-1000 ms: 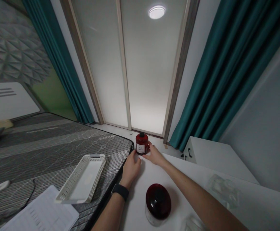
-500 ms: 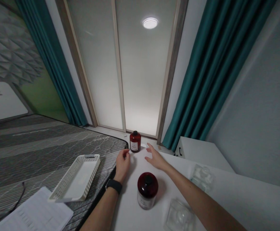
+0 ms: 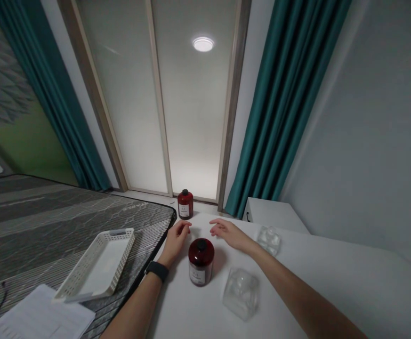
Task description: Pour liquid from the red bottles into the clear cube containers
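Note:
A dark red bottle (image 3: 185, 205) with a black cap and white label stands upright at the far end of the white table. My left hand (image 3: 177, 234) is just in front of it, fingers loosely bent and holding nothing visible. My right hand (image 3: 228, 233) hovers to the right, open, its fingers pointing left. Closer to me, between my forearms, stands a second dark red bottle (image 3: 201, 262), larger in view, with a black top and white label. Neither hand appears to touch a bottle.
Two clear glass bottles stand on the white table (image 3: 279, 301): one glass bottle (image 3: 241, 293) near, another glass bottle (image 3: 269, 240) beyond my right forearm. A white basket (image 3: 97, 266) and papers (image 3: 37, 315) lie on the striped mattress (image 3: 67, 226) at left. A white cabinet (image 3: 274, 214) is behind.
Both hands have drawn back from the far red bottle towards the nearer one. The far bottle stays standing at the table's end. The view has turned to the right.

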The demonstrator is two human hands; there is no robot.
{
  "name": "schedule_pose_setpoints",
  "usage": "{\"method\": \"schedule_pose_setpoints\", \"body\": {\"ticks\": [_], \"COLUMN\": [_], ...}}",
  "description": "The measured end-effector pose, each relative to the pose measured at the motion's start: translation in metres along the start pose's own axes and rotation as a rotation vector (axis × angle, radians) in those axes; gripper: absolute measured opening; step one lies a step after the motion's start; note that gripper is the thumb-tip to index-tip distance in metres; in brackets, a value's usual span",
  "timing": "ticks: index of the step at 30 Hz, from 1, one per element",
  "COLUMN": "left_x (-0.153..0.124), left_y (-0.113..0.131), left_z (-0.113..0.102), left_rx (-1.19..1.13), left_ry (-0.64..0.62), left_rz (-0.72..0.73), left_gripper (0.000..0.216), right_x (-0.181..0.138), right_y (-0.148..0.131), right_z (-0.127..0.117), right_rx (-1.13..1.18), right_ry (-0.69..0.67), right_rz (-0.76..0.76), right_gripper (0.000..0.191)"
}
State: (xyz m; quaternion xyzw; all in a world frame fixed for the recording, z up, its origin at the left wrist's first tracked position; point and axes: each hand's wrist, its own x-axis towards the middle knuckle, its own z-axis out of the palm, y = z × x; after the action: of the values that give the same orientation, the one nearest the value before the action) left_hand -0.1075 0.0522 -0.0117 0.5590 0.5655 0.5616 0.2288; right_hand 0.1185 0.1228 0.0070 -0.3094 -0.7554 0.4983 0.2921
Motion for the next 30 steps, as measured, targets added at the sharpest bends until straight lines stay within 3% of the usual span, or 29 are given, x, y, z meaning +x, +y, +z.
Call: {"method": "schedule_pose_setpoints", "body": {"ticks": [7, 20, 26, 30], "left_x": [-0.006, -0.011, -0.025, -0.042], "left_y": [0.016, 0.050, 0.076, 0.075], "left_z": [0.007, 0.000, -0.006, -0.011], "left_rx": [-0.035, 0.010, -0.005, 0.035], "left_ry": [-0.054, -0.009, -0.125, -0.232], "left_rz": [0.006, 0.154, 0.251, 0.333], "left_gripper": [0.031, 0.031, 0.036, 0.039], "right_x": [-0.054, -0.159, -0.173, -0.175], "right_y": [-0.014, -0.004, -0.005, -0.016], "right_z": [-0.015, -0.003, 0.006, 0.014], "right_rx": [0.061, 0.089, 0.004, -0.044], "right_ry": [0.169, 0.450, 0.372, 0.264], "right_rz": [0.007, 0.004, -0.098, -0.025], "right_gripper": [0.037, 0.048, 0.058, 0.077]}}
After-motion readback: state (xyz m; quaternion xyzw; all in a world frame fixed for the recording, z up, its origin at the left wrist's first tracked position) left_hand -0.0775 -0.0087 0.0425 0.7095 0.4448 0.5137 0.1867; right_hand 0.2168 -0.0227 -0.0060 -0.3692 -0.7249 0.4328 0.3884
